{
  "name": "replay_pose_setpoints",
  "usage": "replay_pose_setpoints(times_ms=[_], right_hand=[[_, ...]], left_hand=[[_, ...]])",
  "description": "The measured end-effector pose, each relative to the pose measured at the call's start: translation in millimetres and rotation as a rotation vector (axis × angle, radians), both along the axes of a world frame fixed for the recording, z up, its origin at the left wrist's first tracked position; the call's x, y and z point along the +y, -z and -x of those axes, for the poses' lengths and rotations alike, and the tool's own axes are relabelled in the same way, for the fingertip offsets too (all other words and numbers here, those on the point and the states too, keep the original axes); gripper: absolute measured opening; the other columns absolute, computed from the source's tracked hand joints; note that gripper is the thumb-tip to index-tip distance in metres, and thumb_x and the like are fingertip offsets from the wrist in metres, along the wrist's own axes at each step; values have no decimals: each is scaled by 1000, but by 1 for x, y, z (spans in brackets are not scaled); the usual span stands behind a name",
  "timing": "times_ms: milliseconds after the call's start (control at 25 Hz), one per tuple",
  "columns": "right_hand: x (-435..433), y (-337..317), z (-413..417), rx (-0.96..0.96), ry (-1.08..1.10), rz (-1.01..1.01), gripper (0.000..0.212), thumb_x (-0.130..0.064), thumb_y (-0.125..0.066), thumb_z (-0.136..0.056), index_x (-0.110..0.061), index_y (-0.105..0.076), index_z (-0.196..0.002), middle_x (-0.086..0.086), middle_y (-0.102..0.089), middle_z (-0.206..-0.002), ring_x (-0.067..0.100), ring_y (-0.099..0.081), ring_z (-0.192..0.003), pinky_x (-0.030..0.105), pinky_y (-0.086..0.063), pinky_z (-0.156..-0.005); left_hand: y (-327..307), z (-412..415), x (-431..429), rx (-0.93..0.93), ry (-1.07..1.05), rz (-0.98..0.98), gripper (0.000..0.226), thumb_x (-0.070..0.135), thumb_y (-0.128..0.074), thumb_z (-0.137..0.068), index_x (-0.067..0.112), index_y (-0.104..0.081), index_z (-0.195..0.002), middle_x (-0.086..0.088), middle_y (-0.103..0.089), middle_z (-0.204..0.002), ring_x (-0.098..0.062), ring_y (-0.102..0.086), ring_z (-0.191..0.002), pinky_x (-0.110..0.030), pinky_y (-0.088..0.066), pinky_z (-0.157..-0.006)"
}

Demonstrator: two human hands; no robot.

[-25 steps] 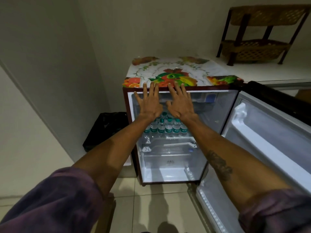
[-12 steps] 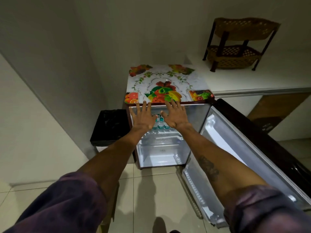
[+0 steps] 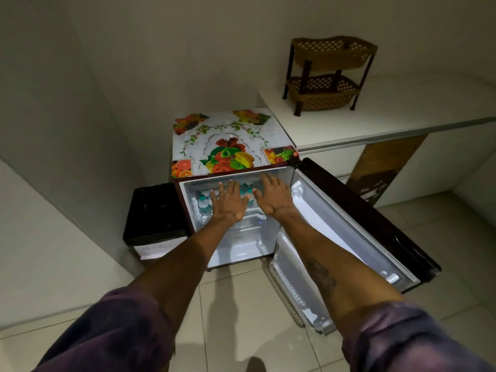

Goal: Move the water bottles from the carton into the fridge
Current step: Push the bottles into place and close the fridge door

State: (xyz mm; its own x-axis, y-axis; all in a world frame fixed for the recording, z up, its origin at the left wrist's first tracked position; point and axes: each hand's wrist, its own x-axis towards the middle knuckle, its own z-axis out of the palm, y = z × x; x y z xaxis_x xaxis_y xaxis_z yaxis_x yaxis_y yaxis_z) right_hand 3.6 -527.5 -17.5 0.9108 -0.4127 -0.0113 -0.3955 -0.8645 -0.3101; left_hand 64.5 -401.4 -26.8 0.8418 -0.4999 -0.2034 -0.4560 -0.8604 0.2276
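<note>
A small fridge (image 3: pixel 188 210) stands open on the floor, its door (image 3: pixel 357 229) swung out to the right. Several small water bottles (image 3: pixel 204 206) with green caps stand on its upper shelf. My left hand (image 3: pixel 229 201) and my right hand (image 3: pixel 272 197) are stretched out flat, fingers spread, palms down, in front of the fridge opening. Both hands hold nothing. They hide part of the bottle row. No carton is in view.
A fruit-patterned cover (image 3: pixel 228 146) lies on the fridge top. A black-lined bin (image 3: pixel 154 213) sits left of the fridge. A white counter (image 3: pixel 402 114) to the right carries a brown two-tier wicker rack (image 3: pixel 326 73). Pale floor tiles (image 3: pixel 241 318) lie below.
The view has pulled back and up, so the fridge looks smaller and farther. Both hands stay flat and spread, now a little farther apart.
</note>
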Motion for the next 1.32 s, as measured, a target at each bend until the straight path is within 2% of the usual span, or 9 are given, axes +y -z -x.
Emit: replay_pose_setpoints(times_ms=[240, 360, 520, 640, 760, 920, 1080, 1200, 1320], right_hand=[[-72, 2, 66, 70, 178, 50, 60, -43, -36, -101, -18, -21, -154, 9, -20, -160, 32, -18, -146, 53, -16, -117], [-124, 8, 107, 131, 304, 33, 61, -42, -36, -101, -18, -19, -154, 10, -16, -161, 34, -14, -147, 56, -13, -118], [-180, 21, 157, 248, 458, -9, 64, -44, -38, -100, -17, -17, -154, 16, -15, -159, 36, -13, -147, 59, -12, -117], [-203, 32, 184, 333, 502, -31, 69, -48, -37, -99, -17, -12, -155, 18, -13, -160, 37, -11, -147, 60, -11, -116], [-216, 41, 203, 336, 511, -98, 69, -49, -39, -99, -17, -13, -155, 16, -18, -158, 38, -16, -146, 61, -12, -116], [-218, 44, 213, 306, 505, -157, 67, -49, -39, -99, -20, -16, -154, 14, -30, -152, 37, -31, -137, 56, -24, -110], [-215, 37, 210, 273, 471, -177, 55, -46, -39, -100, -16, -30, -145, 18, -44, -141, 37, -44, -128, 50, -39, -103], [-203, 29, 204, 280, 395, -121, 42, -37, -40, -102, -10, -42, -134, 19, -57, -127, 36, -55, -118, 44, -46, -95], [-184, 22, 195, 295, 355, -45, 31, -17, -45, -98, -8, -53, -126, 15, -60, -125, 33, -58, -116, 41, -49, -93]], left_hand=[[5, 43, -69, 93, 56, -3, 68, 51, -29, -103, 16, -9, -159, -2, -5, -166, -32, -1, -153, -57, -4, -121], [12, 74, -103, 106, 89, -8, 66, 48, -33, -103, 16, -14, -158, -2, -9, -166, -32, -4, -152, -57, -6, -121], [26, 109, -136, 113, 126, -47, 63, 44, -29, -105, 15, -10, -158, -3, -8, -166, -33, -5, -152, -55, -8, -121], [34, 125, -151, 107, 135, -52, 57, 36, -28, -107, 16, -12, -158, -3, -9, -166, -32, -7, -152, -55, -10, -121], [38, 137, -161, 123, 130, -31, 56, 33, -29, -106, 15, -13, -157, -4, -11, -165, -32, -7, -152, -56, -10, -121], [43, 149, -161, 114, 141, -4, 52, 32, -31, -106, 13, -22, -154, -6, -21, -162, -33, -14, -150, -58, -13, -119], [48, 162, -155, 135, 126, -3, 50, 33, -32, -106, 13, -29, -151, -7, -29, -159, -32, -22, -148, -57, -16, -119], [47, 169, -150, 131, 123, 16, 47, 32, -31, -106, 12, -36, -148, -10, -38, -154, -34, -31, -143, -53, -24, -117], [42, 172, -141, 33, 131, 65, 39, 27, -33, -106, 12, -48, -138, -13, -55, -139, -34, -50, -127, -46, -38, -105]])
